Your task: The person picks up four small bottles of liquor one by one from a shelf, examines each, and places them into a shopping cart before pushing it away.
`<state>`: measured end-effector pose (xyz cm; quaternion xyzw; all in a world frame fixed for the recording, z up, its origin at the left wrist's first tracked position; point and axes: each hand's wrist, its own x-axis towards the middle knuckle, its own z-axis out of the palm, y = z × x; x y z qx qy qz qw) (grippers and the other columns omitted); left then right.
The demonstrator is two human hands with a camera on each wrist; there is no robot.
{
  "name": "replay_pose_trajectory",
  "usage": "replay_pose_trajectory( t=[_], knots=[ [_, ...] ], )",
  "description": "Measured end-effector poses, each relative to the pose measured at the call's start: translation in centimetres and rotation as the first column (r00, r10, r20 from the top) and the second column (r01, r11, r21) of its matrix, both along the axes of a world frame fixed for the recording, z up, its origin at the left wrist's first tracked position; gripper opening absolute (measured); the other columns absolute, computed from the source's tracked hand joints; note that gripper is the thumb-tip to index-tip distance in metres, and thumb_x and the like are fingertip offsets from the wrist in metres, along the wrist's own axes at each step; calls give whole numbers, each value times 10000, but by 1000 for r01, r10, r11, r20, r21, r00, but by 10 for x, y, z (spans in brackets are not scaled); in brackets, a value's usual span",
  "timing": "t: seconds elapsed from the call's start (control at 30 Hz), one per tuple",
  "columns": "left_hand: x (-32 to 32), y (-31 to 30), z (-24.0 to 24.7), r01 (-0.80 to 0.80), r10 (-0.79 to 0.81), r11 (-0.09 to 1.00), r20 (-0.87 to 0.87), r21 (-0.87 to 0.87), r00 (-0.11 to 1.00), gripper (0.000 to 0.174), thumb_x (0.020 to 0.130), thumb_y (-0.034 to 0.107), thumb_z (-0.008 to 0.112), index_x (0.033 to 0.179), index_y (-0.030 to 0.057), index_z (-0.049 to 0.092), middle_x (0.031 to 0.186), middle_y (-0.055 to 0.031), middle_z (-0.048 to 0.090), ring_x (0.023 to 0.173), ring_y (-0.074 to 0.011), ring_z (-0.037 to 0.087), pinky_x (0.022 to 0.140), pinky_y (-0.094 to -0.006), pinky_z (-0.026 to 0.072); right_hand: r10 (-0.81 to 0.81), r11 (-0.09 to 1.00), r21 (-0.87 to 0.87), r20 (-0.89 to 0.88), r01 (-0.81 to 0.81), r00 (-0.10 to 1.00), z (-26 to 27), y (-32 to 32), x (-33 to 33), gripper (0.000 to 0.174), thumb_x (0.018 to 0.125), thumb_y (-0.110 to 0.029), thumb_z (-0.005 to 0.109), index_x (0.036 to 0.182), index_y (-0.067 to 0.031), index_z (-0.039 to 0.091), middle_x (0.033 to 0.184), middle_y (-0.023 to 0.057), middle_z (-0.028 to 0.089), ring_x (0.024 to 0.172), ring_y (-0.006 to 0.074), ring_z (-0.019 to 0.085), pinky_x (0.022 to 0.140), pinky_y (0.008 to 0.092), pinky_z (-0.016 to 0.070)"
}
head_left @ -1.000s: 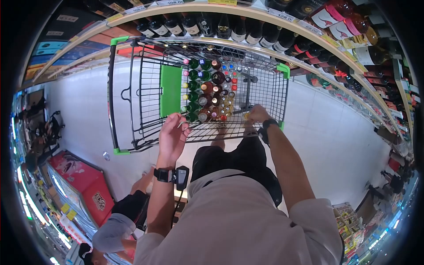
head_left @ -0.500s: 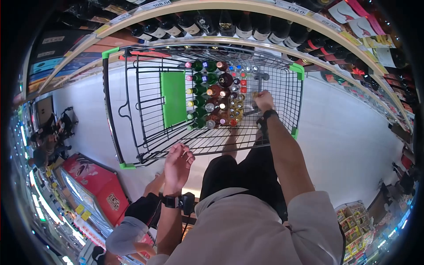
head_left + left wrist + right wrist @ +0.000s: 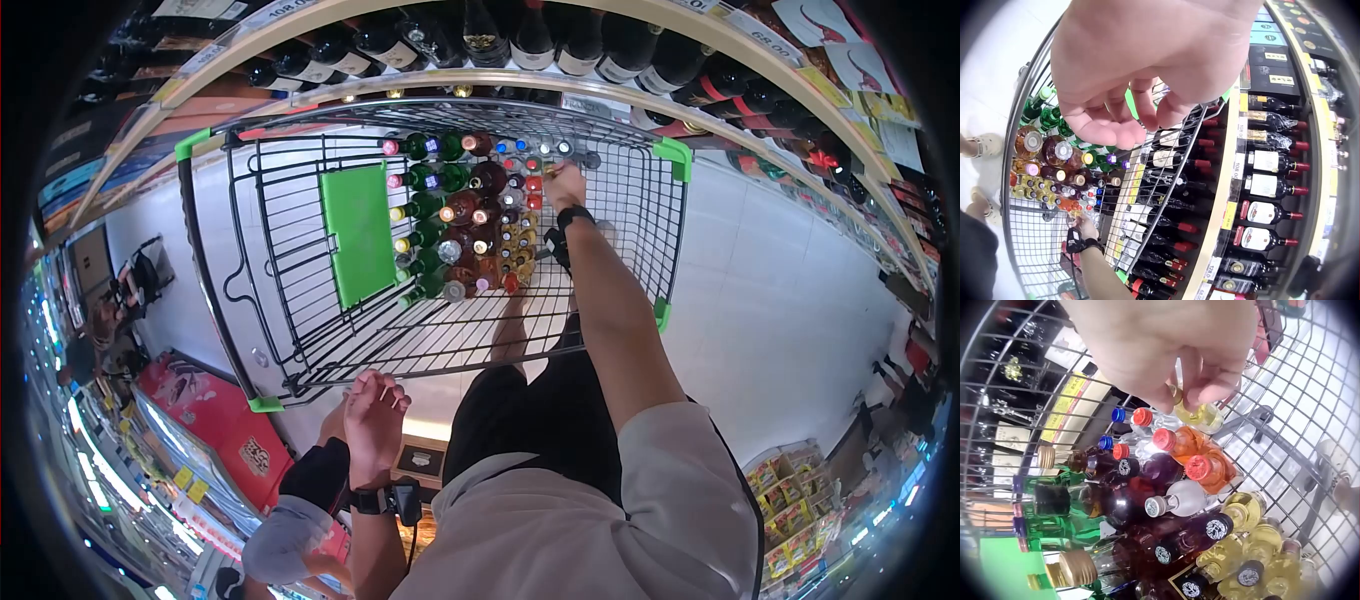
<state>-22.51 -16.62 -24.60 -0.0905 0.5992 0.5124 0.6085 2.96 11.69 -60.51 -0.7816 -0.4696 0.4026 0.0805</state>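
Observation:
My right hand (image 3: 567, 185) is inside the shopping cart (image 3: 663, 250), pinching a small bottle of pale yellow liquid (image 3: 1200, 417) by its neck. It holds the bottle beside the orange bottles with red caps (image 3: 1210, 469) and the clear bottles. Rows of upright bottles fill the cart's middle: green bottles (image 3: 425, 232), larger brown bottles (image 3: 487, 180) and several small yellow bottles (image 3: 1247, 509). Outside the cart's near side, my left hand (image 3: 375, 410) hangs in the air with loosely curled fingers and nothing in them; the left wrist view looks past it onto the bottles.
A green panel (image 3: 358, 235) stands toward the cart's handle end. Shelves of wine bottles (image 3: 1266, 185) run along the cart's far side, with price tags on the shelf edge (image 3: 1222, 187). Another person (image 3: 290, 535) is at my left beside a red freezer (image 3: 215, 430).
My right hand has moved from the cart's near side toward its shelf side, carrying the small yellow bottle. My left hand has drawn back, away from the cart's rim.

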Motion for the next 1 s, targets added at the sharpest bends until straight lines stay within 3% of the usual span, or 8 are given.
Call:
replay_pose_trajectory(
  t=[0.13, 0.37, 0.57, 0.7, 0.77, 0.83, 0.9, 1.0],
  knots=[
    [5, 2, 4, -5, 5, 1000, -1, 12, 1000, 136, 973, 259, 595, 1038, 141, 575, 949, -7, 606, 871, -156, 561, 826, -325, 461, 24, 1000, -5, -9, -24, 1000, 8, 0, 0, 299, 793, -202, 727, 1065, -103, 652, 1008, 183, 716, 1000, 368, 681, 879, 428, 545],
    [12, 11, 19, 19, -20, 997, 7, 81, 1000, 139, 980, 257, 589, 1028, 128, 568, 949, -10, 608, 868, -145, 564, 817, -314, 468, 93, 994, 69, -37, -90, 995, 23, -13, 23, 269, 815, -65, 595, 1081, -85, 630, 927, 201, 713, 940, 354, 696, 838, 421, 538],
    [10, 19, 38, 32, -40, 982, 41, 184, 998, 116, 984, 233, 581, 1014, 121, 568, 932, -13, 616, 848, -137, 582, 797, -303, 490, 200, 978, 79, -73, -194, 977, 45, -39, 56, 242, 765, -132, 711, 997, -70, 682, 952, 170, 718, 912, 328, 700, 811, 388, 547],
    [7, 27, 51, 43, -59, 959, 46, 281, 997, 97, 988, 211, 575, 1009, 117, 569, 930, -23, 625, 832, -140, 597, 781, -301, 504, 185, 973, 161, -134, -163, 974, 50, -73, 79, 201, 770, -163, 711, 943, -62, 695, 891, 153, 720, 816, 285, 705, 720, 364, 559],
    [8, 32, 60, 43, -68, 939, 62, 341, 996, 87, 990, 193, 567, 1017, 110, 568, 946, -31, 628, 836, -141, 608, 767, -296, 506, 213, 971, 139, -149, -193, 966, 88, -84, 88, 147, 805, -117, 666, 936, -56, 694, 835, 143, 718, 745, 246, 706, 666, 357, 560],
    [7, 34, 68, 54, -85, 927, 65, 372, 994, 82, 990, 184, 568, 1019, 107, 573, 950, -34, 631, 838, -141, 616, 767, -298, 512, 54, 997, 72, -258, -37, 965, 75, -99, 97, 135, 832, -72, 625, 944, -39, 693, 786, 128, 711, 685, 211, 703, 607, 337, 554],
    [6, 38, 73, 73, -113, 907, 73, 414, 991, 81, 988, 180, 570, 1019, 106, 575, 950, -35, 630, 832, -141, 620, 764, -298, 514, -32, 999, 26, -299, 42, 954, 130, -114, 101, 152, 850, -197, 663, 897, -62, 716, 873, 187, 723, 830, 325, 712, 760, 394, 550],
    [8, 42, 77, 92, -149, 888, 93, 450, 985, 90, 988, 192, 571, 1017, 107, 572, 926, -32, 628, 791, -143, 616, 733, -305, 528, 34, 994, 110, -272, -4, 962, 142, -133, 112, 155, 843, -177, 672, 924, -52, 715, 800, 151, 723, 763, 280, 717, 720, 374, 555]
  ],
)
